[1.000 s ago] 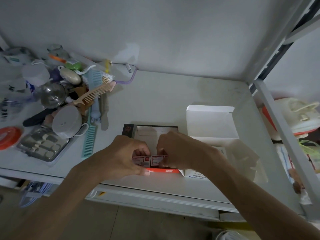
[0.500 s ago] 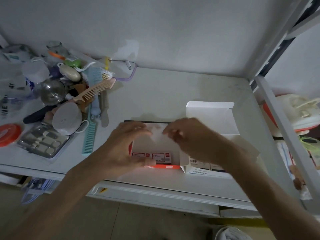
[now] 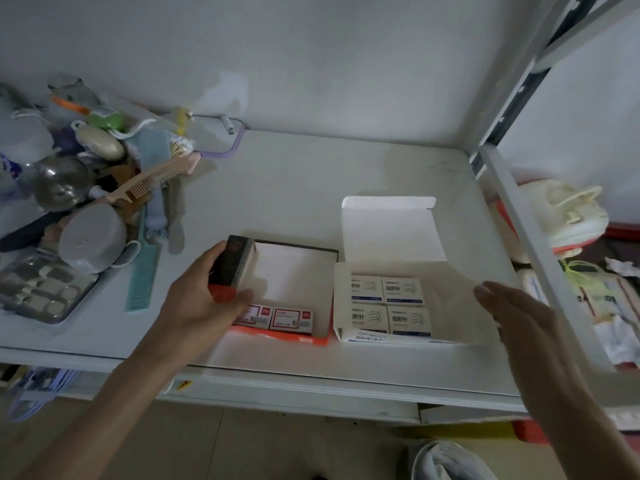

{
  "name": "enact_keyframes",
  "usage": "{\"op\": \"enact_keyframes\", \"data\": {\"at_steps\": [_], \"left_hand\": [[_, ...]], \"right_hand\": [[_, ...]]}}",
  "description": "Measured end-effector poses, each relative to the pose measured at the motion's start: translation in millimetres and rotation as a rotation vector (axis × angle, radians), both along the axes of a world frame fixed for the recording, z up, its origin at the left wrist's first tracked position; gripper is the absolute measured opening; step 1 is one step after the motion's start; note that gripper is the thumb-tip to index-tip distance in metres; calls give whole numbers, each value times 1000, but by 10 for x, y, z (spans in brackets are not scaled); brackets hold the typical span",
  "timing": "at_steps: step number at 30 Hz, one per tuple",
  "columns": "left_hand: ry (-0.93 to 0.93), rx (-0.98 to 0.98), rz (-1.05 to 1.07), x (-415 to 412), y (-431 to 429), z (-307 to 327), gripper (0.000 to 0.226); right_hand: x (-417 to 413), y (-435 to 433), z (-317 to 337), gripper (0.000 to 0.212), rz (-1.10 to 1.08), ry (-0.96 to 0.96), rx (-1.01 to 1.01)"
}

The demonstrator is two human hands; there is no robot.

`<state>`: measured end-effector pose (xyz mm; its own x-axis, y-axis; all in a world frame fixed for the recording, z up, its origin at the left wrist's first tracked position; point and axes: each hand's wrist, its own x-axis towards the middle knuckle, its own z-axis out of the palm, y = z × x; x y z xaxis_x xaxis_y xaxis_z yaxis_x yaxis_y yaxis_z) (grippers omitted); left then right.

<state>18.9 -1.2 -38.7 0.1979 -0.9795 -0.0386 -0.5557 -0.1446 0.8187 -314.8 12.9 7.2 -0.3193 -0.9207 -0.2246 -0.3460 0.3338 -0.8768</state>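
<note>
left hand (image 3: 204,306) gripping orange box (image 3: 294,289), right hand (image 3: 519,317) open

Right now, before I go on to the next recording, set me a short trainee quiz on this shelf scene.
1. True or false: the right grip holds a small box.
2. How many small boxes show in the white carton? A two, B four, C six.
3. Short answer: which carton's end flap does the left grip hold?
Key: 1 false, it hovers open and holds nothing; 2 B; 3 the orange-edged carton.
</note>
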Motion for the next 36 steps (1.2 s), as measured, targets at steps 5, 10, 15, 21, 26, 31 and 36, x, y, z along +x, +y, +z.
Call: {"op": "enact_keyframes", "data": {"at_steps": [5,10,15,21,26,31,36], "left_hand": [[0,-9,-29,-71,41,0,76],[21,-47,21,-129,74,-48,69],[12,-82,69,-176,64,-52,63],[-23,-88,85,-207,-2,-35,61],[-30,-71,81,-225,-13,-34,62],[-5,-59,91,-220,-14,-40,64],[18,-66,134,-246,-24,-32,58]], "right_hand": [[186,68,-109,34,-106,-205,-66],[273,96,-189,35,-67,-176,-82],[237,105,-214,37,-32,-158,-92],[235,102,-229,34,-11,-145,-88],[297,105,-250,31,1,-128,-109],[292,63,-278,26,21,-69,-122],[238,-84,-291,58,53,204,-209]]}}
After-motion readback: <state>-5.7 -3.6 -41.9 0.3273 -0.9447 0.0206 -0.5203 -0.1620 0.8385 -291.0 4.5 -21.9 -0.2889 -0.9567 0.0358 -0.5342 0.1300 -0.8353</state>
